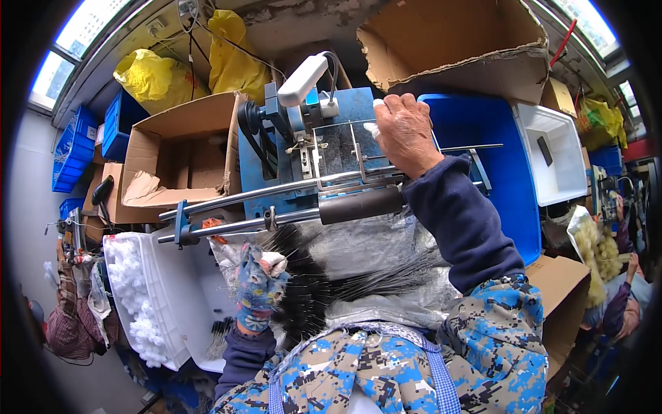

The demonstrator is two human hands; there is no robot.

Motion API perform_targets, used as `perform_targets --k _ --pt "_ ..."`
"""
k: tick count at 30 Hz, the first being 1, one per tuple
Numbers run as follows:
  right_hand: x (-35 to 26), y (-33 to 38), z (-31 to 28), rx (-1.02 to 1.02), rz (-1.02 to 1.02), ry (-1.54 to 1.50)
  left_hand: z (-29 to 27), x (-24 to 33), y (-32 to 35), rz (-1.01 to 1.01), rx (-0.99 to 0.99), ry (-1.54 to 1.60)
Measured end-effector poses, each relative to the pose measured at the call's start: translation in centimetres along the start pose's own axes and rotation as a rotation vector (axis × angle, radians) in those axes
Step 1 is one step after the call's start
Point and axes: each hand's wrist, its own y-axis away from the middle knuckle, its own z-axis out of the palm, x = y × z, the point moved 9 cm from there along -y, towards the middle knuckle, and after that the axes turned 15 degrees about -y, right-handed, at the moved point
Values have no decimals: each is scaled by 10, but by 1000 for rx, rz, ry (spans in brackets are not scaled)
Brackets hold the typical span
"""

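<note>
My right hand (408, 134) is above the right side of a blue bench machine (276, 148). White tape wraps its thumb and a fingertip; its fingers are curled together by a thin wire frame (338, 125), and what they grip is hidden. My left hand (259, 286), in a worn, blue-patterned glove with a pale covering at the fingertips, is curled below the machine's steel rails (283, 217). Right beside it lies a heap of black-bristled wire brushes (303, 283), their thin stems (393, 279) pointing right across a grey plastic sheet (372, 241). Whatever this hand holds cannot be made out.
A white bin (162, 297) with fluffy white brushes stands on the left. An open cardboard box (179, 152) and yellow bags (162, 76) are behind it. To the right are a blue bin (483, 172) and a white tub (552, 152). Other people work at both edges.
</note>
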Motion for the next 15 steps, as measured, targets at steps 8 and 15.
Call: perform_targets --k 8,15 --pt "-12 22 -13 -172 -172 -116 -19 -24 17 -185 149 -3" --pt "-95 106 -44 -99 -299 -869 13 -9 -1 -227 -46 296"
